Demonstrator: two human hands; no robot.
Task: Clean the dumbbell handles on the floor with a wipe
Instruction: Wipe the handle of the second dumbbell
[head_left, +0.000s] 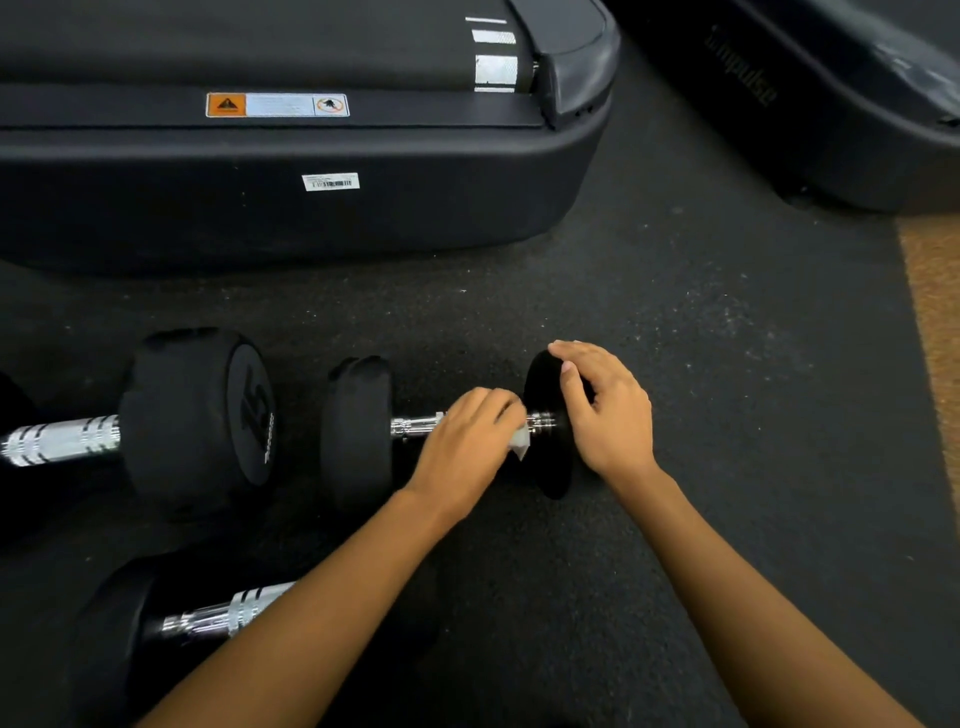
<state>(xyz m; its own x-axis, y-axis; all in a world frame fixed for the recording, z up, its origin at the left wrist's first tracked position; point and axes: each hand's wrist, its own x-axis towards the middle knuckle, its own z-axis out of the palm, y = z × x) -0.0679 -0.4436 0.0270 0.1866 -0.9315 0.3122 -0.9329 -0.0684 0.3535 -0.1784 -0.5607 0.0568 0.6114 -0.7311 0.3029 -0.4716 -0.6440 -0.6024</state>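
Note:
A small black dumbbell (356, 431) lies on the dark floor in the middle of the view, its chrome handle (415, 425) running left to right. My left hand (467, 441) is closed over the handle with a white wipe (521, 446) pressed against it; a corner of the wipe sticks out below my fingers. My right hand (605, 410) rests on the dumbbell's right weight head (545, 467), fingers curled over its top edge. A larger dumbbell marked 15 (197, 421) lies to the left, and a third dumbbell (218, 618) lies nearer me, partly under my left forearm.
A black treadmill base (311, 208) with a warning label spans the far side. Another dark machine base (831, 119) stands at the far right. A brown floor strip (935, 312) runs along the right edge. Bare rubber floor lies right of my hands.

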